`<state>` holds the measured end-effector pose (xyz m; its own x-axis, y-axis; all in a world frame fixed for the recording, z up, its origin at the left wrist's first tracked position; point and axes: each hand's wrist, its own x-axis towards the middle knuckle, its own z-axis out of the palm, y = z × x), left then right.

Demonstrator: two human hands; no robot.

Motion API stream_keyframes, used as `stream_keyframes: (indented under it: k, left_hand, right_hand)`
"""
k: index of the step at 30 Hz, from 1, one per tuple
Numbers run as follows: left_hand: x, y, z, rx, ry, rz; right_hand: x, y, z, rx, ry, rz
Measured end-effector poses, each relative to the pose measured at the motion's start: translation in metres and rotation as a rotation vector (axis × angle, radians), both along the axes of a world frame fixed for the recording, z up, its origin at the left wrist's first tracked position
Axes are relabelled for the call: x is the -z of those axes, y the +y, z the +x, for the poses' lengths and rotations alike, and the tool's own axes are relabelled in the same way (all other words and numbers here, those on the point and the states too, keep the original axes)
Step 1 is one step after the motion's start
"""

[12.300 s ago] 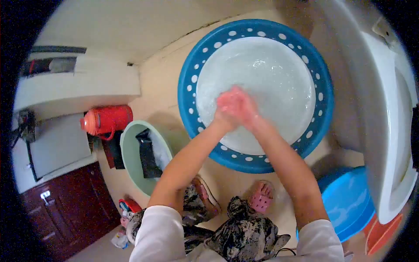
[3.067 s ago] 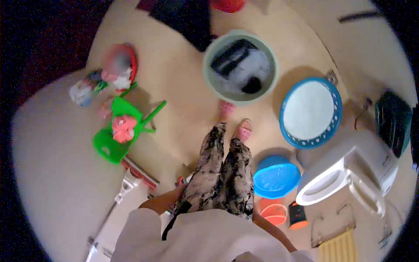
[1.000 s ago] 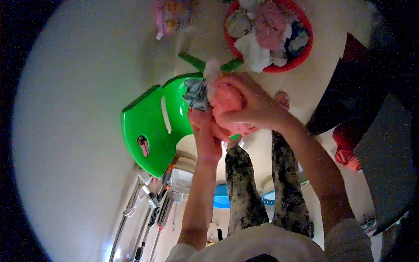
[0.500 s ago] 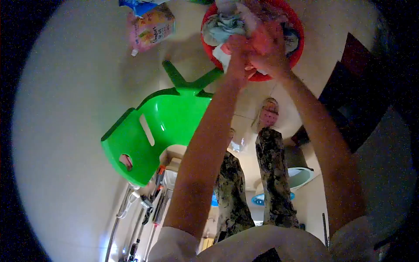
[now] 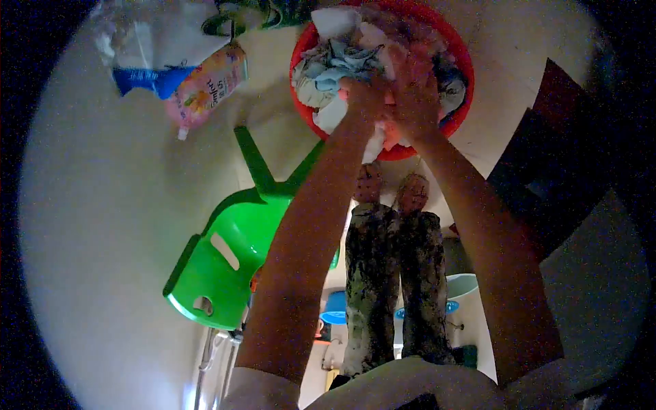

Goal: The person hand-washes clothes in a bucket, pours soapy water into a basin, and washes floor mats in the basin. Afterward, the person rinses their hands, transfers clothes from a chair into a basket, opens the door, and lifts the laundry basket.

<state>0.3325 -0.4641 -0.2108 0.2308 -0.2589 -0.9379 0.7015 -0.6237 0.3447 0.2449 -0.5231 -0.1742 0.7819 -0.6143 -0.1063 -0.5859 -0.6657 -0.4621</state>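
A red basin [image 5: 467, 51] stands at the top centre, heaped with white, pink, dark and bluish-grey cloth [image 5: 345, 63]. Both hands reach into it. My left hand [image 5: 367, 97] is at the front left part of the heap, fingers bent against reddish-pink cloth. My right hand [image 5: 415, 108] is just to its right, pressed on the same pink cloth; its fingers blend into the fabric. Whether either hand grips the cloth is too blurred to tell.
A green plastic chair [image 5: 229, 273] is on the left, its legs pointing towards the basin. A pink pouch [image 5: 208, 85] and a clear bag with a blue edge [image 5: 154, 81] lie at the upper left. Dark material [image 5: 547, 171] is on the right. Blue basins appear behind my legs.
The pink and grey cloths went from my hands above the chair into the red basin. My feet now stand together nearer the basin, and more of the pouch and clear bag shows.
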Motion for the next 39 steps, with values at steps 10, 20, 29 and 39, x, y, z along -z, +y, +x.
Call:
stream_keyframes:
  k: [10,20,29,39]
  left_hand:
    - [-0.062,0.051,0.057,0.076,0.364,-0.232]
    - [0.026,0.231,0.138,-0.318,-0.215,0.154]
    - [0.064,0.181,0.186,-0.177,-0.341,0.097]
    - [0.063,0.171,0.189,0.035,-0.518,0.126]
  right_hand:
    - [0.014,0.012,0.024,0.166,0.157,0.402]
    - [-0.002,-0.004,0.009,0.09,-0.264,0.254]
    - [0.086,-0.072,-0.014,0.947,-0.468,1.333]
    - [0.162,-0.068,-0.007,0.575,-0.444,0.907]
